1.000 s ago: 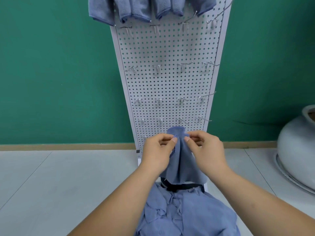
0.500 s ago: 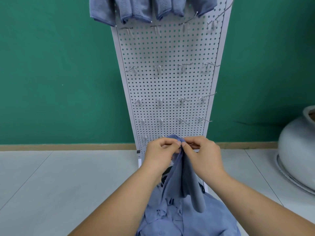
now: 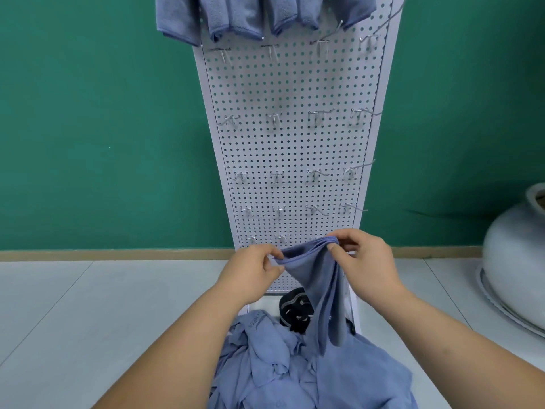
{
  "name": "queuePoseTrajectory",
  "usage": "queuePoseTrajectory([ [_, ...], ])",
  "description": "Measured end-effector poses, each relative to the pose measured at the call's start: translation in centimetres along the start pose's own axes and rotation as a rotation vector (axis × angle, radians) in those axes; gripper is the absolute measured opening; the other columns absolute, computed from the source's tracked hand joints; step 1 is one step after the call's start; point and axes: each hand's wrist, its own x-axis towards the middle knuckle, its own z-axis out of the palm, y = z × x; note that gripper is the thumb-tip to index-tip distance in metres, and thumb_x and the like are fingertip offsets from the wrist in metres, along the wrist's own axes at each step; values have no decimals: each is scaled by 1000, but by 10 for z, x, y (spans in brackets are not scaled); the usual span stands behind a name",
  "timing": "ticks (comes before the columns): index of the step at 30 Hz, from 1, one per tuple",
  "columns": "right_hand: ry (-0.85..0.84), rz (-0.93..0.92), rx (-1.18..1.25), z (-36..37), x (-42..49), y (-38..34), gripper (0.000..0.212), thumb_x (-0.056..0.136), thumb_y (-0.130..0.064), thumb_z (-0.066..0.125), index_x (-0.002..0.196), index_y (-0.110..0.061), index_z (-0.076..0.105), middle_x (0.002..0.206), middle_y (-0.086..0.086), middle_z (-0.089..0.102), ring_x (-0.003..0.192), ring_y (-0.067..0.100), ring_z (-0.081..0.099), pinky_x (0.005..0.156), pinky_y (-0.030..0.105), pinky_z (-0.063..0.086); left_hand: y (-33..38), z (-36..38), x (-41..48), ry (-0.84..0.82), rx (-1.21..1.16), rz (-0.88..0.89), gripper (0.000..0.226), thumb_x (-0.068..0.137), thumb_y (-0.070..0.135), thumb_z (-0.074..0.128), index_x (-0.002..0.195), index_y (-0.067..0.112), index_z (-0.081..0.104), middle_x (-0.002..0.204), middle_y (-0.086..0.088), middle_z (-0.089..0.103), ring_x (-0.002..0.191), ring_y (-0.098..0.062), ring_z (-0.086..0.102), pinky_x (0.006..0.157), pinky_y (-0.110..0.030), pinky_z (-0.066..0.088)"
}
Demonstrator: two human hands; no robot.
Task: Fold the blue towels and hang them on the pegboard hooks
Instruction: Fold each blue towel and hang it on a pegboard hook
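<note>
I hold one blue towel [image 3: 320, 278] in front of the foot of the white pegboard [image 3: 292, 143]. My left hand [image 3: 250, 270] pinches its left upper edge, my right hand [image 3: 365, 258] pinches the bunched right corner, and the top edge is stretched between them. The rest of the cloth hangs down in a narrow drape. Below it lies a heap of blue towels [image 3: 309, 367]. Several folded blue towels [image 3: 244, 16] hang from the top row of hooks. Lower rows of metal hooks [image 3: 274, 119] are bare.
A dark strap-like object [image 3: 293, 311] lies at the pegboard's base, behind the heap. A large grey ceramic pot [image 3: 519, 261] stands on the floor at the right. The green wall and a wooden skirting [image 3: 118, 253] run behind the board; pale floor tiles spread on both sides.
My hands have drawn apart, the right one moving right, so the towel's top edge now spans between them instead of being bunched at one point. The hanging part has swung right.
</note>
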Motion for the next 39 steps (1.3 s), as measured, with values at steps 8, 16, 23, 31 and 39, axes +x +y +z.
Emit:
queuePoseTrajectory([
  [8, -206, -21, -622, -22, 9, 14, 5, 95, -28, 70, 93, -31, 74, 83, -15, 71, 82, 12, 67, 73, 35, 58, 7, -8, 8, 202, 290, 158, 4, 101, 40, 64, 102, 38, 68, 94, 14, 60, 87, -12, 59, 72, -33, 51],
  [16, -268, -36, -480, -29, 12, 17, 10, 92, -26, 74, 89, -36, 72, 88, -20, 73, 89, -1, 67, 84, 33, 58, 8, -7, 4, 173, 146, 69, 10, 87, 23, 73, 88, 32, 73, 81, 17, 66, 74, -9, 65, 70, -33, 59],
  [23, -296, -56, -188, -25, 6, 16, 16, 101, -19, 64, 98, -34, 59, 91, -12, 68, 83, 7, 63, 78, 26, 52, 10, -6, 4, 113, 169, 85, 30, 90, 18, 62, 112, 40, 60, 97, 18, 60, 86, -11, 60, 75, -36, 56],
  [31, -334, -160, 39, 2, -9, -4, 16, 103, -18, 62, 104, -34, 62, 94, -11, 68, 82, 18, 65, 79, 30, 52, 22, 5, 2, -108, -106, 244, 24, 93, 40, 70, 117, 34, 66, 109, 17, 69, 103, -6, 62, 94, -35, 53],
  [39, -330, -82, 137, 5, -14, -12, 6, 106, -33, 59, 111, -35, 58, 88, -5, 73, 83, 19, 68, 82, 47, 54, 31, 7, -4, 18, -209, 303, 9, 103, 39, 63, 108, 37, 70, 99, 18, 73, 94, -5, 67, 85, -34, 55],
])
